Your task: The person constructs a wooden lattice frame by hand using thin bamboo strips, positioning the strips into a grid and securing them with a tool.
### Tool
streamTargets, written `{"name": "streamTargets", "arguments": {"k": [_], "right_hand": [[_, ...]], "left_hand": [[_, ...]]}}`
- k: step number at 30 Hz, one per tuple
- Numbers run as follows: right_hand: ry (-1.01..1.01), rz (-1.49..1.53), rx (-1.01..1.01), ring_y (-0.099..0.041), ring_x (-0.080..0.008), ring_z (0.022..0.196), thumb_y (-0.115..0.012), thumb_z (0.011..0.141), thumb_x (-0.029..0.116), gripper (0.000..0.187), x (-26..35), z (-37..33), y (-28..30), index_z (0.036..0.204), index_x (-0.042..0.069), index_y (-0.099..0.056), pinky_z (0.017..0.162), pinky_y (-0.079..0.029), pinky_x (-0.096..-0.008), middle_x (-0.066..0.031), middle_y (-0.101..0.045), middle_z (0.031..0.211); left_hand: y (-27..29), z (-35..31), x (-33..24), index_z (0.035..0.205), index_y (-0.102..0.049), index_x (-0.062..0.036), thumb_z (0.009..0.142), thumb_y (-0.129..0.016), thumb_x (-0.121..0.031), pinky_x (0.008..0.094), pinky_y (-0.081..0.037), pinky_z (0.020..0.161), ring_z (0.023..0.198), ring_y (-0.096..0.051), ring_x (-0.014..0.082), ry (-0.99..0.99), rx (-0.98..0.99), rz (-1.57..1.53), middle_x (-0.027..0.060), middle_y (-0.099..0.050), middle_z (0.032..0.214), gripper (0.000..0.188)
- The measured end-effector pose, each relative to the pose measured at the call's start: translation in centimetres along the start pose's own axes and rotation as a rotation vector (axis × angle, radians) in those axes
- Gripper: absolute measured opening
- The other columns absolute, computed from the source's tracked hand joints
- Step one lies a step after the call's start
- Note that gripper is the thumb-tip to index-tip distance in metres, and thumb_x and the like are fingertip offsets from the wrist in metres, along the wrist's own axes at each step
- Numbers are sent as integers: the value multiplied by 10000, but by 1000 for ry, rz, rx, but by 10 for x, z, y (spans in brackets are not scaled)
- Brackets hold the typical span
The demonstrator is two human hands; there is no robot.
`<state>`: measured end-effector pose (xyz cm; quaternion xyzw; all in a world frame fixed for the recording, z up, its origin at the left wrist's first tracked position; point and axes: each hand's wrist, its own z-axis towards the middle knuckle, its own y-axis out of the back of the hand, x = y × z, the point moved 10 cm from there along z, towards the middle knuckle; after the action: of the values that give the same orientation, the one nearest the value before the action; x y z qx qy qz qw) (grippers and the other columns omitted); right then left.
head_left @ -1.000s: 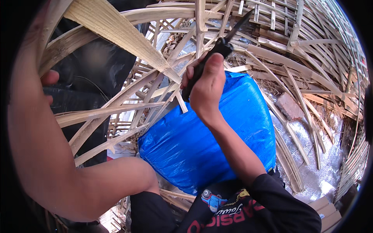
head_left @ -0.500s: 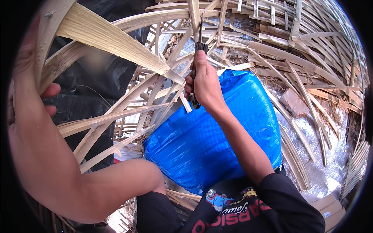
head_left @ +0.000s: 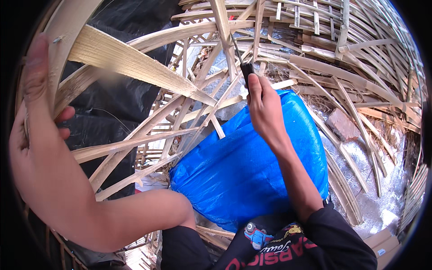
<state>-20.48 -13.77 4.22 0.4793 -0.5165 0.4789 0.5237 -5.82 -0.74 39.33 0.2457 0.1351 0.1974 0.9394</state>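
At the far left, my left hand [head_left: 38, 85] is wrapped round a pale wooden slat [head_left: 67, 22], thumb in front and fingertips showing past its other edge. A broad, tapering wooden strip [head_left: 130, 58] runs from beside that slat down toward the middle. My right hand [head_left: 265, 103] grips a black-handled thin-bladed tool [head_left: 246, 69], its thin blade pointing up and seen almost edge-on. The blade's tip is close to an upright slat [head_left: 221, 27]; I cannot tell whether they touch. Below the right hand bulges a blue plastic sack [head_left: 252, 162].
Crossing bamboo-like slats [head_left: 135, 141] form an open lattice at left, with black sheeting [head_left: 121, 90] behind. Woven strips [head_left: 360, 72] pile up at upper right. A reddish block [head_left: 343, 122] lies on silvery sheeting, and a cardboard box [head_left: 383, 245] sits at lower right.
My right hand has moved right and slightly down with the tool, whose blade now tilts up-left. The left hand keeps its hold on the slat; the whole view has shifted slightly.
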Motion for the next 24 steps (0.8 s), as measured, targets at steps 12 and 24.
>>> {"name": "streamTargets", "arguments": {"k": [12, 24], "right_hand": [[213, 235, -153, -450, -116, 555, -285, 1055, 517, 532, 26, -3, -29, 896, 39, -455, 512, -386, -281, -30, -478, 649], [373, 531, -206, -507, -142, 621, -282, 1065, 506, 533, 48, -5, -23, 879, 39, -460, 592, -435, -284, -37, -496, 685]], "left_hand": [[2, -12, 22, 1004, -736, -47, 779, -605, -718, 316, -418, 754, 779, -535, 136, 46, -46, 43, 31, -642, 788, 720], [2, -11, 18, 1008, -741, -57, 790, -618, -693, 309, -416, 736, 773, -550, 125, 44, -50, 2, 29, -655, 787, 684]]}}
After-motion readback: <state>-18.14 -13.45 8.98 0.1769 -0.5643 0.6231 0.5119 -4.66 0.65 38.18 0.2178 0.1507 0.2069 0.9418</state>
